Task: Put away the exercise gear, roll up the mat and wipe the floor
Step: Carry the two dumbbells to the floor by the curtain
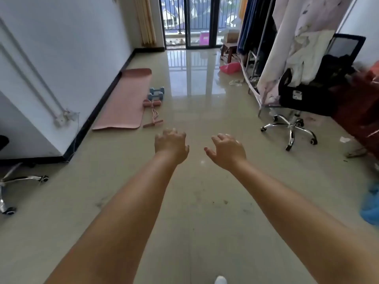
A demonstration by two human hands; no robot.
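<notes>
A pink exercise mat (pixel 125 101) lies flat on the glossy tiled floor (pixel 196 201) along the left wall. Just right of the mat sit two light blue dumbbells (pixel 156 93) and a pink pedal resistance band (pixel 152 113). My left hand (pixel 171 145) and my right hand (pixel 226 151) are stretched out in front of me above the floor, fingers loosely curled, holding nothing. Both hands are well short of the gear. Dirt specks and smudges mark the floor near me.
A black office chair (pixel 291 111) piled with clothes stands at the right, beside a clothes rack (pixel 258 50). Another chair's chrome base (pixel 12 185) is at the lower left. A pink bag (pixel 229 67) and a blue bag (pixel 371 208) lie on the floor. Balcony doors (pixel 190 21) are ahead.
</notes>
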